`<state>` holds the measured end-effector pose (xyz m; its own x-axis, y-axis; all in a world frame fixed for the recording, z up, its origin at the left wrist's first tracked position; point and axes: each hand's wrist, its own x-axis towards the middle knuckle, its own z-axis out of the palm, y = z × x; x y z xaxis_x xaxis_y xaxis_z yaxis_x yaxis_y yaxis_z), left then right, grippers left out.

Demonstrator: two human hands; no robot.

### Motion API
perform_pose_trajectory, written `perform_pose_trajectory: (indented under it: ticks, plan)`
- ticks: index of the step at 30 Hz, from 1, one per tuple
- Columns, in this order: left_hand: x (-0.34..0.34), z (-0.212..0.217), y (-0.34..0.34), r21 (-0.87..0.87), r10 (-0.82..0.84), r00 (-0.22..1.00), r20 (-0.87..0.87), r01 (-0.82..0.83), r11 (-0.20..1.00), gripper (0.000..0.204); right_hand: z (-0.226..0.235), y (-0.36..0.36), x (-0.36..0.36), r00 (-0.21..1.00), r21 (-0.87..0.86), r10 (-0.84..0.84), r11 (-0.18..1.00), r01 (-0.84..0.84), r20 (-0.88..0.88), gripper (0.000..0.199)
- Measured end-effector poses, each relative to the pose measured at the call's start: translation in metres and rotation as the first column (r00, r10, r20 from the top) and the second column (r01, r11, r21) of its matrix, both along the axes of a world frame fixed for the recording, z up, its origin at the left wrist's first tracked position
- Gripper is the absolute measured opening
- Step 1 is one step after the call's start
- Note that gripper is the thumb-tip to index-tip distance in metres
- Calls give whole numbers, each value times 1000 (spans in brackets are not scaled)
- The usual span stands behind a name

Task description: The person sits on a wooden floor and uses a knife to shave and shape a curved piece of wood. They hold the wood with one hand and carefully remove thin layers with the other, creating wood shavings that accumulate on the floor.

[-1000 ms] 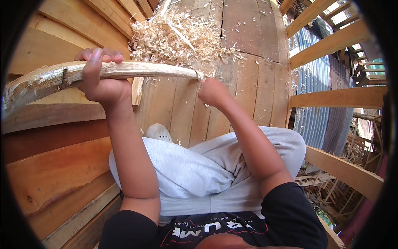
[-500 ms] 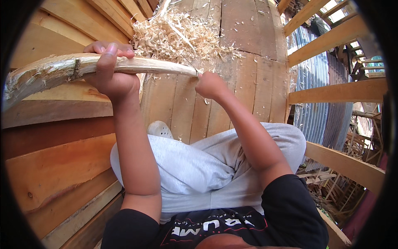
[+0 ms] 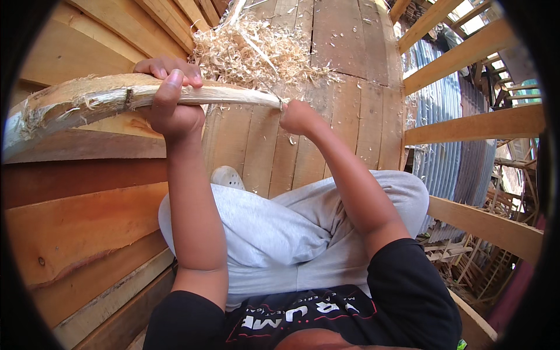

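A pale, curved wooden pole [image 3: 221,96] runs from the left edge, where it is thick and rough with bark-like fibres, to a thin tip at the middle. My left hand [image 3: 175,108] is wrapped round it, thumb on top, just right of a dark notch. At the tip, my right hand [image 3: 297,118] is closed in a fist. A small dark sliver shows between this fist and the wood; what the fist holds is hidden by its fingers.
Curly wood shavings [image 3: 256,55] are heaped on the plank floor [image 3: 344,122] ahead. Stacked boards [image 3: 93,221] line the left side, and wooden rails [image 3: 472,125] the right, with corrugated metal sheets [image 3: 440,134] beyond. A light perforated shoe [image 3: 227,177] shows near my crossed legs.
My left hand and the pole's thick part have shifted to the right. My right hand has moved slightly right and stays closed at the tip.
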<state>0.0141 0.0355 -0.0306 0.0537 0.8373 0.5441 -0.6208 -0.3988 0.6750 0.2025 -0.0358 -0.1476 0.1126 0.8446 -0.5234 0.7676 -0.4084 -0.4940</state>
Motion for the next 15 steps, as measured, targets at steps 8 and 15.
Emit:
perform_pose_trajectory:
  ticks: [8,15]
  plan:
    - [-5,1,2,33,-27,999,-31,28,999,18,10,-25,4,997,-83,-63,995,58,-53,36]
    - [8,2,-6,43,14,999,-49,-12,999,16,-32,7,7,997,15,-71,997,71,-21,35]
